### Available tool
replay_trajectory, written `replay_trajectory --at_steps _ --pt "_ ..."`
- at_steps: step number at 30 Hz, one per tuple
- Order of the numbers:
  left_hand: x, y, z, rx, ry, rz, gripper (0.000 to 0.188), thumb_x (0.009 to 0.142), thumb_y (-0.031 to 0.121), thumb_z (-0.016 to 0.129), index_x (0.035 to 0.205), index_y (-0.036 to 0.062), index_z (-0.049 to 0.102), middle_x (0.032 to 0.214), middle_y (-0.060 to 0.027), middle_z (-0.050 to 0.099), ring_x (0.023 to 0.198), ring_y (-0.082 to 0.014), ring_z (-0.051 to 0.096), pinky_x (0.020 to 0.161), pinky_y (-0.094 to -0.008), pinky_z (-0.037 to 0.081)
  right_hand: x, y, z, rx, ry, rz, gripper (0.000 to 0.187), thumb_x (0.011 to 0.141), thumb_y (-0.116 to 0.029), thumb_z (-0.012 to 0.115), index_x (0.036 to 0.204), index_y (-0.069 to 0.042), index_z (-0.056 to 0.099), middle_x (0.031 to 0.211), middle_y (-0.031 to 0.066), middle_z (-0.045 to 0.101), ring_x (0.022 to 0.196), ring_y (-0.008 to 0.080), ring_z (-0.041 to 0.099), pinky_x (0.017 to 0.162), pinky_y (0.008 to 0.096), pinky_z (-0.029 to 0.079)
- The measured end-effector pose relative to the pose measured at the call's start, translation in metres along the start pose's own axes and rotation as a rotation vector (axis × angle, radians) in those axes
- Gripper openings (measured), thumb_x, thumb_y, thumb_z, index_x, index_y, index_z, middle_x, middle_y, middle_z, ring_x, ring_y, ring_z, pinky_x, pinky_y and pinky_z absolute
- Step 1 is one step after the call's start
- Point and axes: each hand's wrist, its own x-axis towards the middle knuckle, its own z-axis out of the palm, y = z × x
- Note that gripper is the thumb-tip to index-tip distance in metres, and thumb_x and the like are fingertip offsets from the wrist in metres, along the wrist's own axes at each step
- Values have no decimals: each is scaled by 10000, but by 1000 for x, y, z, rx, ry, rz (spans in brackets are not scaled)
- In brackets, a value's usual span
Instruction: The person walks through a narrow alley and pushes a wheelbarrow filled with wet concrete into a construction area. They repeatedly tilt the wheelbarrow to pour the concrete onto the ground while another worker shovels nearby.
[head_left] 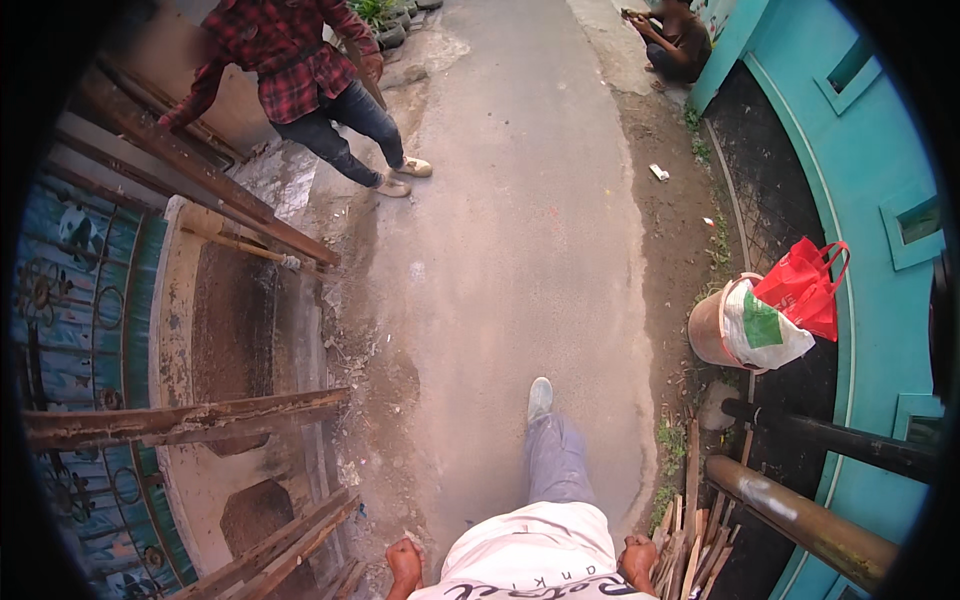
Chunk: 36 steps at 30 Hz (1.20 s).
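My left hand (405, 562) hangs beside my shirt at the lower edge, its fingers curled into a loose fist with nothing showing in it. On the other side of the white shirt (530, 555), my right hand (637, 560) is also curled closed, and I see nothing held there. It is nearest to a pile of thin wooden strips (695, 550) lying by the road's right edge. Neither hand appears to touch anything. One foot in a grey shoe (540, 398) is stretched ahead on the paved lane (510, 250).
Wooden beams (185, 418) lean over a low wall on the left. Ahead on the left stands a person in a plaid shirt (300, 75). Another person (680, 40) crouches far right. A bucket (710, 330) with bags and thick posts (800, 515) stand by the turquoise wall.
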Motion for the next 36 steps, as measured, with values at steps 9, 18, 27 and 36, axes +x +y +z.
replay_trajectory --at_steps 9,18,27,36 --pt "74 206 96 144 -43 108 454 994 217 491 617 -15 590 529 -92 565 427 -186 559 396 -346 425 81 -152 35 46 -18 151 195 925 -85 596 741 -24 576 526 70 531 389 182 514 354 357 428" --pt "176 372 198 190 -17 132 449 966 182 489 570 -15 569 505 -93 560 413 -187 543 397 -355 416 186 -337 97 -4 -22 66 186 927 -99 606 767 -6 623 504 79 531 388 203 527 362 377 426" --pt "206 395 181 199 -18 50 416 958 157 442 610 -20 585 500 -109 562 394 -192 523 402 -354 401 179 -419 126 -73 -67 119 145 964 -90 592 877 11 650 546 64 552 400 165 539 371 329 431" --pt "269 458 239 109 -20 -29 464 1013 242 457 641 -3 586 507 -90 555 431 -184 541 402 -339 411 255 -494 187 -56 -34 101 204 973 -153 610 838 -2 636 507 54 519 391 174 520 371 344 420"
